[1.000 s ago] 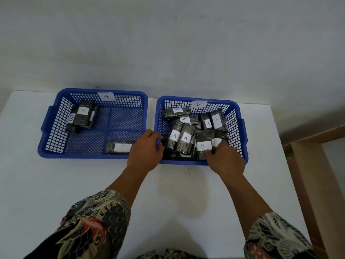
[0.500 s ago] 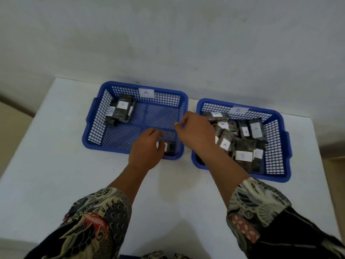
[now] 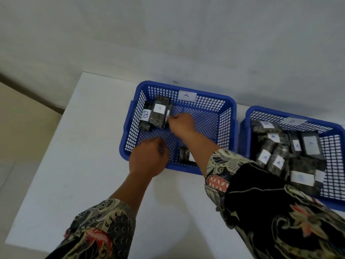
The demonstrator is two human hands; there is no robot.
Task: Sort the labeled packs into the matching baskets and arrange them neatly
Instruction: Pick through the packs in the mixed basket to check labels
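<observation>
Basket labelled "A" [image 3: 226, 103], packs marked "B" [image 3: 159, 114] inside, right hand [image 3: 182, 123] touching them

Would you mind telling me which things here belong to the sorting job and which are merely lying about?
Job:
- basket A
- basket B
- B packs in basket A
- A packs in basket B
- right hand, at the B packs
- left hand

Lying about:
- white table only

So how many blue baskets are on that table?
2. The basket marked A sits in the middle, with both hands reaching into it; the basket marked B sits right beside it, partly cut off at the frame edge.
</observation>
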